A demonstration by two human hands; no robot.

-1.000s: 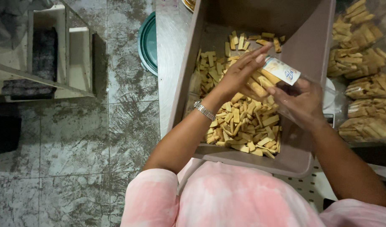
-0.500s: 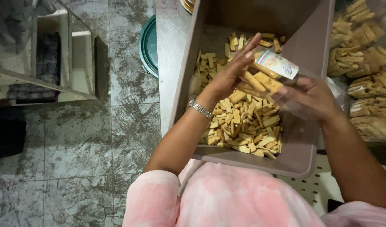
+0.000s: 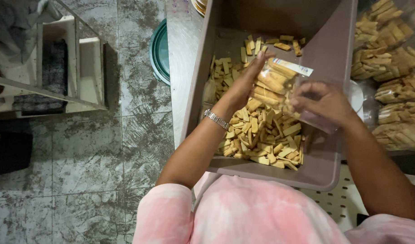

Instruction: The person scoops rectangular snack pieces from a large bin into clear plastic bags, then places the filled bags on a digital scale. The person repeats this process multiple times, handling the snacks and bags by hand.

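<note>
A: Grey mottled floor tiles on the left side, metal counter next to them, big taupe plastic tub sitting on it. Tub is half full of loose tan snack sticks

B: Hands?

A: Both over the tub. Left hand is flat-ish, fingers straight and together, pressed against the near side of a clear packet of sticks. Silver wristband on that wrist

B: Right?

A: Right hand is curled, fingers bent in around the packet's other end. It's blurred, looks like a pinch on the clear film, can't tell how tight

B: So where's the packet relative to the fingers?

A: Between the two hands, touching both. Left fingertips reach past its top corner, by the white and blue label strip. Right fingertips sit just beside its lower right edge. Loose sticks lie directly under both hands

B: Anything else nearby?

A: Filled clear bags of the same sticks stacked beyond the right hand, outside the tub wall. Green round lid on the floor beyond the left wrist. Pink top at the bottom
</note>
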